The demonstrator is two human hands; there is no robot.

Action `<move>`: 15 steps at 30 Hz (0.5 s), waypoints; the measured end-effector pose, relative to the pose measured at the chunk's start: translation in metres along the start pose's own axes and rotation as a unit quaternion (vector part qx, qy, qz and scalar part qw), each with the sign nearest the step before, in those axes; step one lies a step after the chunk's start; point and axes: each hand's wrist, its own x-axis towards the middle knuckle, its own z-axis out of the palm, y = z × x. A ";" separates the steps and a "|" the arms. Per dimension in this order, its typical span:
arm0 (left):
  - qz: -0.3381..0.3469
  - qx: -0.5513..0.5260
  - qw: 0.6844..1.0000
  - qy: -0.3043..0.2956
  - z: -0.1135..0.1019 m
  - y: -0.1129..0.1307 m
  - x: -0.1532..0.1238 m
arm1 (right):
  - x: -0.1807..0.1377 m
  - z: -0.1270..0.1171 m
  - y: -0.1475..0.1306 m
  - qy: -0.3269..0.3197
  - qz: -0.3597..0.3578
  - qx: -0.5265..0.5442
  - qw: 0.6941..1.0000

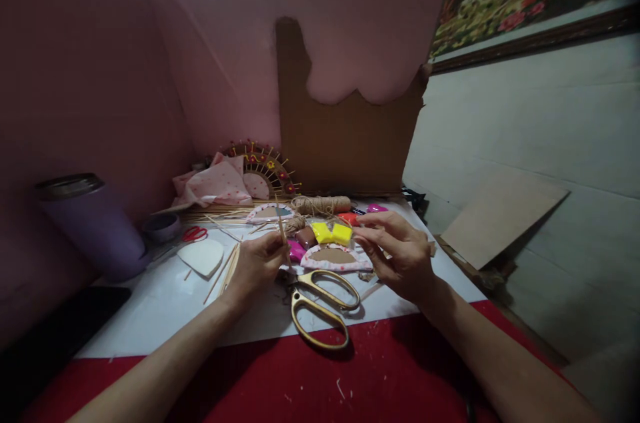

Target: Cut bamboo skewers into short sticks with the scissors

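Observation:
My left hand (257,263) pinches a thin brown strip (281,226), held upright over the table. My right hand (400,253) is in the air to the right of the yellow clay packets (333,233). Its thumb and index finger come close together at the tips; whatever is between them is too small to make out. Between my hands lies a half-round cardboard piece (333,255) edged with pale patterned fabric. Closer to me rest large gold-handled scissors (325,306), their blades partly hidden by my left hand. A magenta packet (296,251) sits beside my left fingers.
A purple tumbler (93,226) stands at the left, near red-handled scissors (195,233) and a white cut shape (201,256). Behind are thin sticks (220,215), a twine roll (323,205), pink fabric (215,183) and a decorated fan-shaped piece (265,166). Torn cardboard (345,143) rises at the back.

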 end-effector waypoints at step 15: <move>-0.315 -0.338 0.884 -0.071 -0.005 0.042 -0.013 | 0.009 0.001 -0.047 -0.290 0.248 0.339 0.860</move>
